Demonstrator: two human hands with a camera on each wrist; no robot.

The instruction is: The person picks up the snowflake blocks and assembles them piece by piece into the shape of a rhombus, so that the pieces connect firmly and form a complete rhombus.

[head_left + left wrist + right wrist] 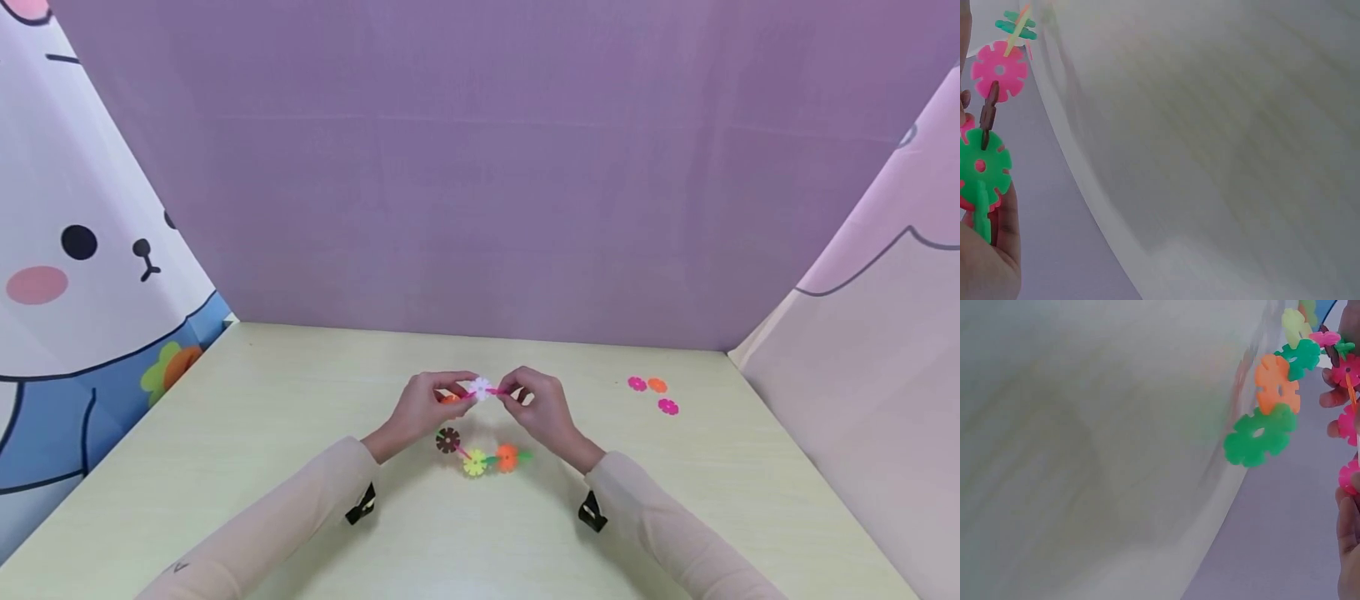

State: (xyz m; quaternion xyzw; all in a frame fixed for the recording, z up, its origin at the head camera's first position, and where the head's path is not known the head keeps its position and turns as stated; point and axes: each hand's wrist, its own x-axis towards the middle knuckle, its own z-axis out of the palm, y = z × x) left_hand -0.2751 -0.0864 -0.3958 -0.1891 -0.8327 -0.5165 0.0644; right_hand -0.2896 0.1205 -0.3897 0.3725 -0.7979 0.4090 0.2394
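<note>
My left hand (427,408) pinches one end of a chain of notched plastic snowflake discs, close to a white disc (480,388). In my right hand (546,410), thumb and index finger pinch a pink disc (1348,478) that meets the white disc's right edge. Whether the two are slotted together I cannot tell. Below the hands hangs the rest of the chain, with a brown disc (447,440), a yellow disc (476,462), an orange disc (507,457) and a green end disc (1260,435). Fingers hide part of the chain near the left palm.
To the right on the pale tabletop (750,467) lie two loose pink discs (637,383) and a loose orange disc (657,385). A purple cloth (480,183) rises behind the table, and printed curtains (97,333) flank both sides.
</note>
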